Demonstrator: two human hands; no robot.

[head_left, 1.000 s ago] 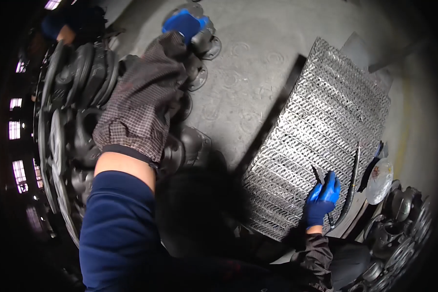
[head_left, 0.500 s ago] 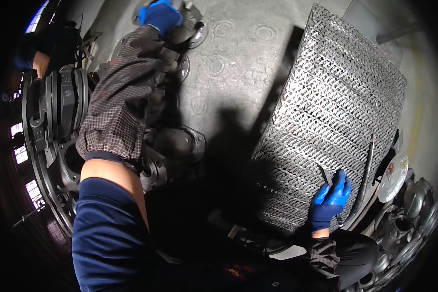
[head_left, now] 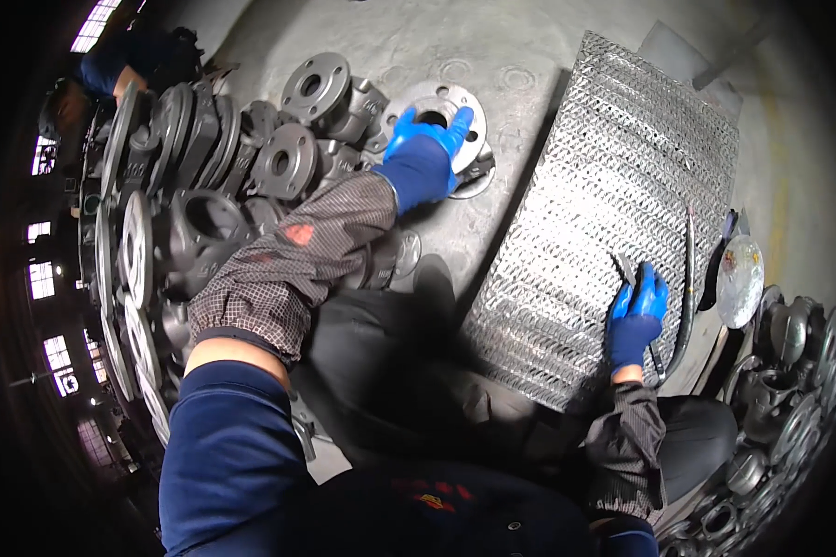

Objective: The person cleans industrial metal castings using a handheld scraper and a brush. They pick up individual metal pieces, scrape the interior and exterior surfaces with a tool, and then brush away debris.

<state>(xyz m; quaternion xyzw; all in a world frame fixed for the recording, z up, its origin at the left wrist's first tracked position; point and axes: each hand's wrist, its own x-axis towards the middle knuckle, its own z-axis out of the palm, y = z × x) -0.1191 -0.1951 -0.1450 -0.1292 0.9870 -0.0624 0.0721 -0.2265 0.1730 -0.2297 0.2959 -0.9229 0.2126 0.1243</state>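
Observation:
My gloved left hand reaches forward, thumb and fingers spread around the bore of a grey flanged metal casting, like a valve body. Its round flange faces up and has bolt holes; the hand covers part of it, and a lower flange shows beneath. On the right, my gloved right hand is closed around a flat grey metal tool whose blade sticks out above the fingers. This hand is over the near right part of a large metal grating. The tool's exact kind is unclear.
Similar flanged castings crowd the left side, and more castings are piled at the lower right. A dark hose lies along the grating's right edge, beside a pale round disc. Another person's arm shows at upper left.
My left hand has come nearer and to the right, with a flanged casting now under its fingers. The view has shifted, showing more castings on the left. My right hand still holds the tool.

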